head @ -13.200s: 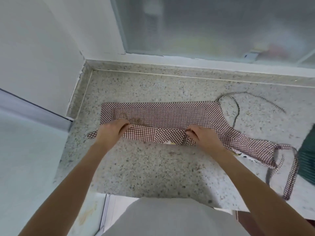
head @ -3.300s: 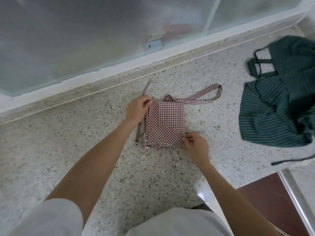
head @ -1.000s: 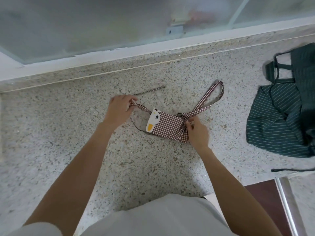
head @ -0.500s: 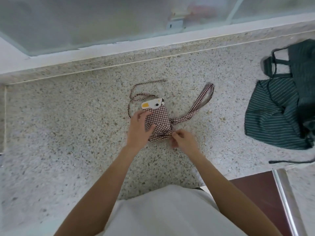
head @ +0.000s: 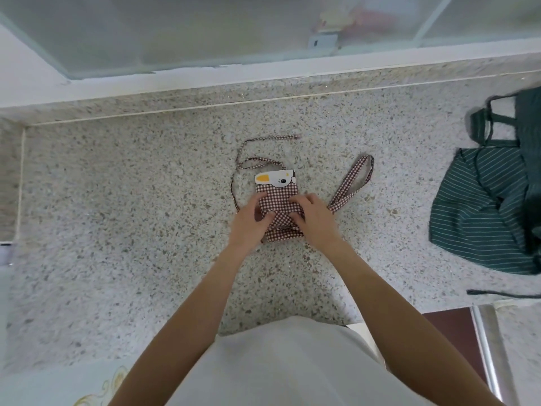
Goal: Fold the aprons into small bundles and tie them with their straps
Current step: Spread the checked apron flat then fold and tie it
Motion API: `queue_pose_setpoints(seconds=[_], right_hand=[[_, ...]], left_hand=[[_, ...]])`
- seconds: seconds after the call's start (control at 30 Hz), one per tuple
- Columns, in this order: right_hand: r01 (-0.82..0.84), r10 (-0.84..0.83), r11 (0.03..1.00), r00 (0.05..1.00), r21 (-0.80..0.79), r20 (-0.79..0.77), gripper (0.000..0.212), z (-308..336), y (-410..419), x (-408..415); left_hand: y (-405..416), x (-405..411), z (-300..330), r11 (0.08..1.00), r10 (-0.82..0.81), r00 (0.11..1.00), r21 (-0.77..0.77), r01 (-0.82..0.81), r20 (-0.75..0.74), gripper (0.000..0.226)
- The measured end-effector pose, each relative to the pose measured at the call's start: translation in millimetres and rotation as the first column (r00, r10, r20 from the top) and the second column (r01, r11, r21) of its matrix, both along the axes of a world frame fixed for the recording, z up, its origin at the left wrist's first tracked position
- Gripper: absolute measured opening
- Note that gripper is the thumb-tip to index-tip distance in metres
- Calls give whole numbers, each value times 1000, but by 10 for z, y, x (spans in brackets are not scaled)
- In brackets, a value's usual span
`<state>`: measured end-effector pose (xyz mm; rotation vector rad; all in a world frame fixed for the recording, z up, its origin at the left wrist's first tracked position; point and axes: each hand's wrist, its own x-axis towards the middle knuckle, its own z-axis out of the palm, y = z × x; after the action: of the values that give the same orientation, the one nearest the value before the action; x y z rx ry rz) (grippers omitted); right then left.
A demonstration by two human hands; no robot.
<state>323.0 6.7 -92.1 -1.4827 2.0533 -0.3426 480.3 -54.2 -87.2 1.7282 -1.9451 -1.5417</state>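
A: Head view takes in the speckled stone counter (head: 123,218) first, running under a frosted window (head: 205,27). Off at the right edge sits the green striped apron (head: 480,218), crumpled and unfolded, well apart from the work.

B: And the one in hand?

A: The checked apron (head: 278,197) lies mid-counter as a small bundle, a cartoon patch (head: 273,178) at its far end. The wide neck loop (head: 354,180) trails off to the right; a thin strap (head: 248,159) curls loose beyond and to the left.

B: What are the hands doing?

A: The left hand (head: 248,221) and the right hand (head: 314,218) both rest on the bundle's near half, fingers bent onto the cloth. Whether they pinch a fold or merely press it down cannot be told.

B: So which step?

A: Seemingly the last tightening of the bundle. Tying looks not yet done, since both straps lie free. Next, probably, one hand must pin the bundle while the other gathers a strap and winds it round.
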Motion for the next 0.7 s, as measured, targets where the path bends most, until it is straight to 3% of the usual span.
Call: queue_pose_setpoints(seconds=[0.1, 0.17, 0.3, 0.4, 0.47, 0.57, 0.63, 0.7], right_hand=[[33, -31, 999, 998, -42, 57, 32, 2, -6, -25], [61, -58, 998, 990, -25, 125, 32, -3, 14, -30], [37, -48, 999, 947, 40, 317, 53, 15, 71, -26], [60, -42, 998, 899, -28, 435, 64, 89, 74, -9], [82, -44, 992, 937, -94, 346, 59, 140, 58, 11], [-7, 7, 961, 1000, -277, -2, 51, 165, 47, 40], [-104, 9, 918, 970, -384, -241, 43, 130, 75, 40], [-134, -19, 901, 938, -413, -347, 33, 95, 134, 44]], left_hand=[[-22, 17, 22, 992, 49, 994, 119, -37, -99, 56], [-49, 41, 19, 995, 62, 993, 87, -54, -97, 60], [-89, 89, 48, 985, 155, 972, 101, -139, -175, 57], [-94, 136, 77, 996, 82, 968, 46, -73, -239, 57], [-64, 158, 104, 998, 19, 982, -61, -31, -190, 57], [23, 154, 107, 938, -77, 997, -341, 63, -27, 54], [74, 137, 90, 889, -100, 994, -443, 114, 54, 49], [114, 126, 71, 855, -109, 987, -495, 156, 122, 42]])
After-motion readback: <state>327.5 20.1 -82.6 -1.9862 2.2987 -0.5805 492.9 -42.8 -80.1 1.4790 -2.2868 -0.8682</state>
